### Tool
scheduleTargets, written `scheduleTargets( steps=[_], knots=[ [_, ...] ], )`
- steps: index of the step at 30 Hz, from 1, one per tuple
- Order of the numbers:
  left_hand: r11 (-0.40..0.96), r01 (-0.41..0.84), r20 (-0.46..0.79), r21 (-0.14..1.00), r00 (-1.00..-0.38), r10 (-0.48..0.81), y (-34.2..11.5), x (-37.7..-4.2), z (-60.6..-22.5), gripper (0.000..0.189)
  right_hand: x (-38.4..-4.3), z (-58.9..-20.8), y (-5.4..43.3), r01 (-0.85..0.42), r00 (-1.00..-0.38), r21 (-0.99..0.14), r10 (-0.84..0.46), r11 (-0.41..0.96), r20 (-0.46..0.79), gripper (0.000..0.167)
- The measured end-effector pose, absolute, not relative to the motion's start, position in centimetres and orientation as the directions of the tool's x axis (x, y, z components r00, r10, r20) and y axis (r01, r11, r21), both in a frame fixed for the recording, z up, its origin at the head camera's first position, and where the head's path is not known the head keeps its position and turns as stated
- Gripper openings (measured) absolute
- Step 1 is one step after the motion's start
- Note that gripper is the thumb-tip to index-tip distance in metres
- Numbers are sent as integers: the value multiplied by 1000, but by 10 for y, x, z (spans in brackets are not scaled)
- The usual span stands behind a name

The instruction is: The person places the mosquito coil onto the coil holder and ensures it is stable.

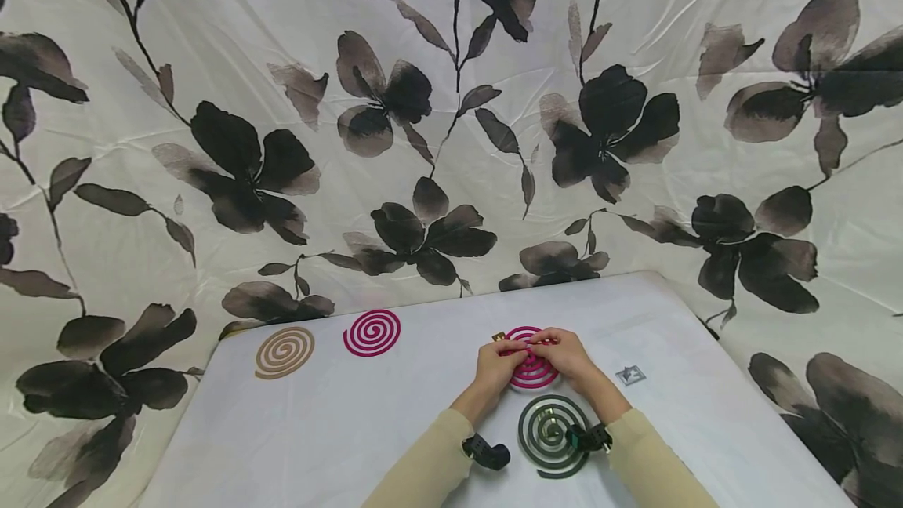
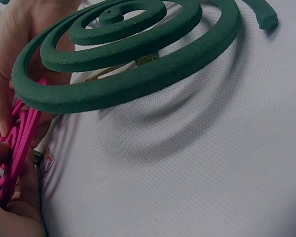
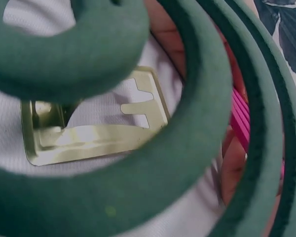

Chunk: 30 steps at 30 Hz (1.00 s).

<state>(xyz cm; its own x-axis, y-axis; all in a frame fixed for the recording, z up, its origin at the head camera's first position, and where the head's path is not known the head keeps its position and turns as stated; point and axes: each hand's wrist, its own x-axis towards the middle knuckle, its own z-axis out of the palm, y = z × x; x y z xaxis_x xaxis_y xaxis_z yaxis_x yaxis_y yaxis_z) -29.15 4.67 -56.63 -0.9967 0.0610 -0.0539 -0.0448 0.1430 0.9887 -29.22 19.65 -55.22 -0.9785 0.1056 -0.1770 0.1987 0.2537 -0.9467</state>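
Note:
Both hands hold a pink mosquito coil [image 1: 534, 384] over the far middle of the table. My left hand [image 1: 495, 368] pinches it from the left, fingertips near its center. From the right, my right hand [image 1: 570, 356] grips the same coil, and the two hands' fingertips nearly meet. In the left wrist view the pink coil [image 2: 20, 143] is tilted on edge between the fingers. A green mosquito coil [image 2: 123, 91] sits raised over a gold metal stand [image 3: 89, 136], just below the wrists. A small gold metal piece [image 1: 498, 336] shows beside the left fingers, partly hidden.
A brown coil [image 1: 285, 371] and another pink coil [image 1: 371, 353] lie at the table's back left. Right of the right hand lies a small silver metal stand [image 1: 631, 375]. A floral cloth [image 1: 508, 179] hangs behind the white table [image 1: 317, 445].

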Motion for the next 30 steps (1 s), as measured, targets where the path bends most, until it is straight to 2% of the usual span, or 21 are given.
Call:
scheduleTargets(
  steps=[30],
  knots=[
    [127,-45,-56,991,-995,80,45,-294,-569,9,-290,-548,193,236,-969,-945,127,226,-211,9]
  ],
)
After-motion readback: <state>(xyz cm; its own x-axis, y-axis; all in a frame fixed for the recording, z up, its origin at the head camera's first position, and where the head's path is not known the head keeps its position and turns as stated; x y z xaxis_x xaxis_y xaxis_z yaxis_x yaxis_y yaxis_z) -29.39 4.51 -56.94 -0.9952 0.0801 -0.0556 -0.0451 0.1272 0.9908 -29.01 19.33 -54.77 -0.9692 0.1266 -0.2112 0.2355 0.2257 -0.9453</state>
